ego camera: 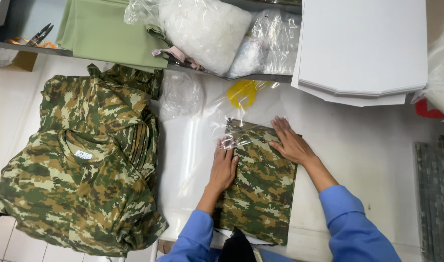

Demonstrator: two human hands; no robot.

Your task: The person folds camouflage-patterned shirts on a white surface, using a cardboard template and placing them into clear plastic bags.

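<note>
**Desk:** What's in shot?

**Photog:** Head cam, looking down at a white table (367, 145). Person in blue sleeves, both hands flat on a folded camo shirt (260, 194). Shirt's a neat rectangle, long axis running from the person's body away twd the shelf, tilted a bit to the right at the far end.

**Desk:** Fingers?

**Photog:** Left hand (223, 167): fingers together, extended, palm pressed on the shirt's left half. Right hand (290, 143): fingers slightly spread, pressing near the far right corner. Neither pinches anything.

**Desk:** The plastic?

**Photog:** Clear plastic bag (231, 111) w/ a yellow mark lies just past the fingertips; its open edge overlaps the shirt's far end, touching both sets of fingertips.

**Desk:** Surroundings?

**Photog:** Well left of the left hand, a heap of unfolded camo shirts (81, 165). Beyond the fingers: green fabric (105, 34), bags of white stuff (207, 26). Past the right hand, stacked white cardboard sheets (362, 48).
</note>
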